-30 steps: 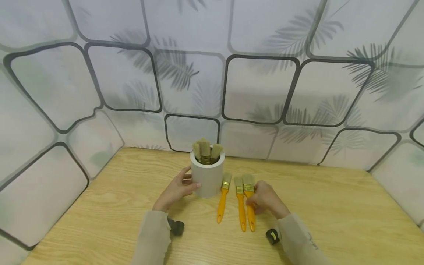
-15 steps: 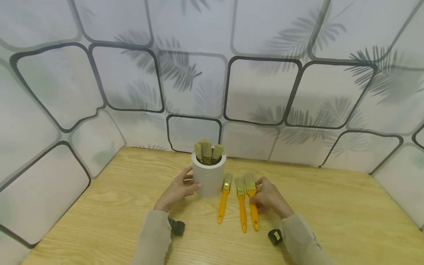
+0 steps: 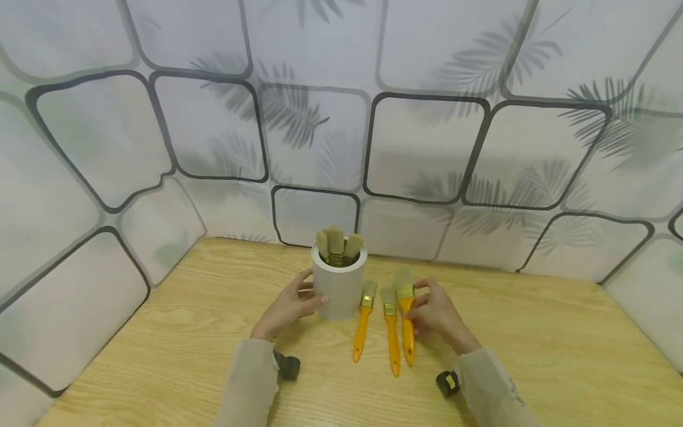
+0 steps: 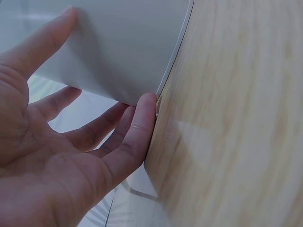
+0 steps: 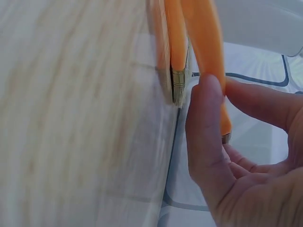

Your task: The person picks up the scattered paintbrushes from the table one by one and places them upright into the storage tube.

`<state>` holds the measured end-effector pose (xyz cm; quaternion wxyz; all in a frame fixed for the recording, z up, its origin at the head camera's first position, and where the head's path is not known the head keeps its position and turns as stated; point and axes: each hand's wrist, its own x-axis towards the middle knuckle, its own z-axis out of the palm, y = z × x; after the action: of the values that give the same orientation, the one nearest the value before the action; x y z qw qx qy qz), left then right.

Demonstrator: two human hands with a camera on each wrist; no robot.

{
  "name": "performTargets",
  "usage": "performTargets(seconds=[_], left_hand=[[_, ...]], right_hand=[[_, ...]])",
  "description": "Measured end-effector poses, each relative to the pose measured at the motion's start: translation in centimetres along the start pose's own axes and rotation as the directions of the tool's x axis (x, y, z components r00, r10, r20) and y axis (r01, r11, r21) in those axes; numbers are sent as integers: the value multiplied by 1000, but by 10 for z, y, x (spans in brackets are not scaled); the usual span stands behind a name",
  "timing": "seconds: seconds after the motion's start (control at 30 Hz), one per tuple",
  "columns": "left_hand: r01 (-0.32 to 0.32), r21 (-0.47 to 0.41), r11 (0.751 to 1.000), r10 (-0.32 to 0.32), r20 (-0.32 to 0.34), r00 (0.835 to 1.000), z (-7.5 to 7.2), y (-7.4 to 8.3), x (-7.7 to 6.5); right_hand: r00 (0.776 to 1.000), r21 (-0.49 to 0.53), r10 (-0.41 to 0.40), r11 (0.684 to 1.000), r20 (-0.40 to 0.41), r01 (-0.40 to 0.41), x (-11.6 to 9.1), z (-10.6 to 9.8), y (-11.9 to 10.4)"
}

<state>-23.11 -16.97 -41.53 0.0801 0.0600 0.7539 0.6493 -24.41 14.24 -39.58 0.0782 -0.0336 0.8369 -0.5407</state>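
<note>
A white cylindrical pot (image 3: 337,296) stands on the table, several brush bristle heads (image 3: 335,244) poking up out of it. My left hand (image 3: 290,307) holds its left side, thumb in front and fingers round the wall; the left wrist view shows the pot's smooth side (image 4: 118,47) against the thumb and fingertips. To the right, my right hand (image 3: 439,314) pinches a flat paintbrush (image 3: 408,326) by its orange handle, bristles pointing away. In the right wrist view the thumb and index finger press on that handle (image 5: 203,38), which stands apart from the table surface.
Two more orange-handled paintbrushes lie between pot and right hand: one (image 3: 361,326) close to the pot, another (image 3: 392,338) beside the held one. The wooden table (image 3: 533,344) ends against a patterned cloth wall (image 3: 416,148) at the back and left.
The right hand has taken hold of the rightmost paintbrush and lifted it, its handle end shifting away from the table's front. The left hand stays on the pot.
</note>
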Motion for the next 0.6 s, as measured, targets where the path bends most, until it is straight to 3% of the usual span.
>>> performTargets(seconds=[0.27, 0.6], left_hand=[[7, -9, 1000, -7, -3, 1000, 1, 3, -1], [16, -18, 1000, -16, -21, 1000, 3, 4, -2]], right_hand=[[1000, 152, 23, 988, -5, -22, 2, -6, -4], [999, 219, -11, 976, -36, 18, 3, -10, -12]])
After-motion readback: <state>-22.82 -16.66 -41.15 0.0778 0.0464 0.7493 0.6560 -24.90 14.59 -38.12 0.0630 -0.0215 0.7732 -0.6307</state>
